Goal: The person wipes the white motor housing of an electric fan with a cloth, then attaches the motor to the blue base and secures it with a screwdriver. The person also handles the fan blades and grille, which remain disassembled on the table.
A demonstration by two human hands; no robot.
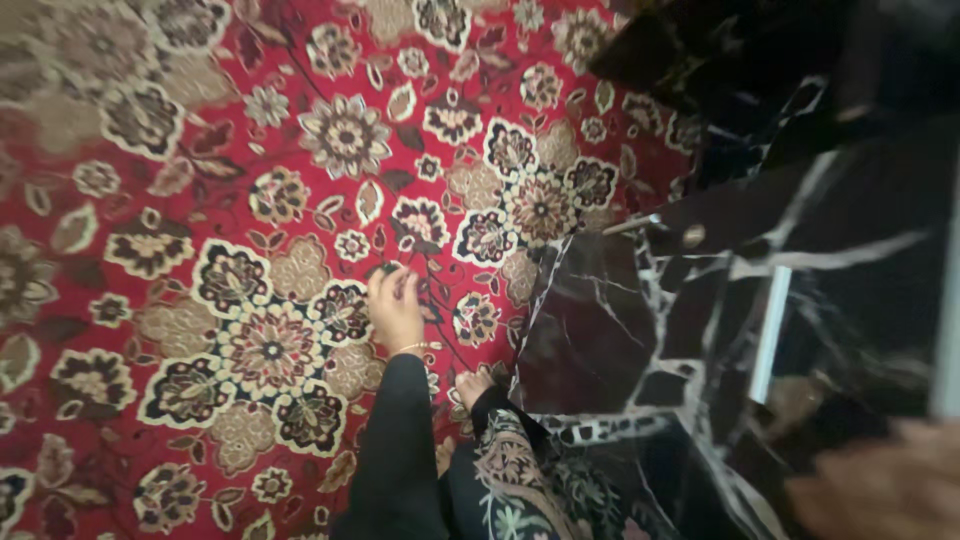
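My left hand (394,305) reaches down in a black sleeve with a thin bracelet at the wrist. Its fingertips are bent onto the red floral carpet (200,250), and whether they pinch anything is hidden. My right hand (885,485) is a blur at the bottom right corner, close to the camera, above the black marble floor (600,340); its fingers cannot be made out. A bare foot (470,385) stands on the carpet's edge just right of my left arm, below a patterned garment (510,470).
The carpet ends at a black marble surface with white veins that fills the right side. A small round pale object (693,236) and a thin pale stick (630,225) lie near the carpet's edge. A white strip (770,335) runs upright across the marble.
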